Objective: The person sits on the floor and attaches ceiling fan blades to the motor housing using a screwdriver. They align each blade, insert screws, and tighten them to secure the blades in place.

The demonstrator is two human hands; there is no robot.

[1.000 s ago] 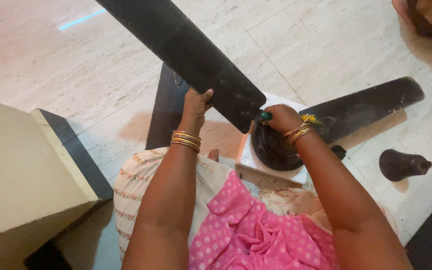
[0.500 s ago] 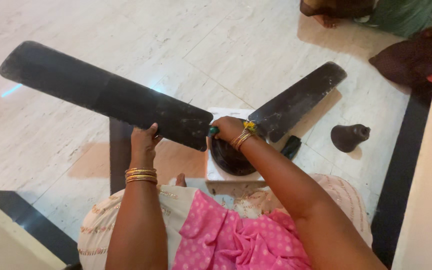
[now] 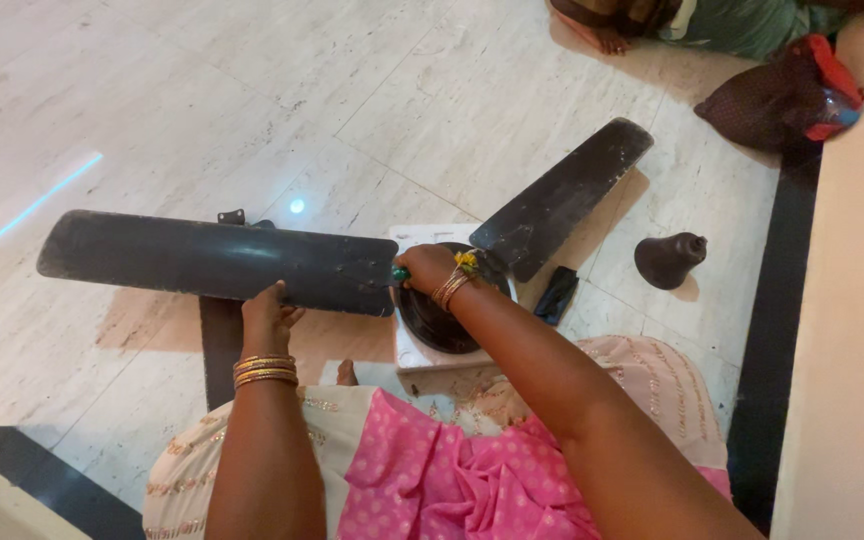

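We sit on the floor (image 3: 152, 90) with a ceiling fan laid out ahead of our knees. Its motor (image 3: 442, 315) rests on a white block (image 3: 404, 350).

Left hand (image 3: 268, 318): it grips the near edge of the long blade (image 3: 212, 262), fingers curled under and thumb on top, pinching the blade between them. The hold sits toward the blade's inner end, close to the motor.

Right hand (image 3: 427, 268): it is closed around a small green-handled tool (image 3: 399, 273), at the joint where the long blade meets the motor. We cannot tell what kind of tip the tool has; the hand covers it.

Key relation: the long blade's axis runs left from the motor, nearly level across the view, its free end well out to our left. The joint lies at its right end, just beside the right hand, so the right hand is nearer the joint and the left hand steadies the span.

A second blade (image 3: 562, 195) runs up and right from the motor. A third, mostly hidden, shows as a dark strip (image 3: 216, 345) beneath the left wrist.

On the floor to the right lie a dark bell-shaped cover (image 3: 668, 260) and a small black part (image 3: 557, 295). Another person (image 3: 692, 20) sits at the top edge, with a dark bag (image 3: 777, 95) beside.
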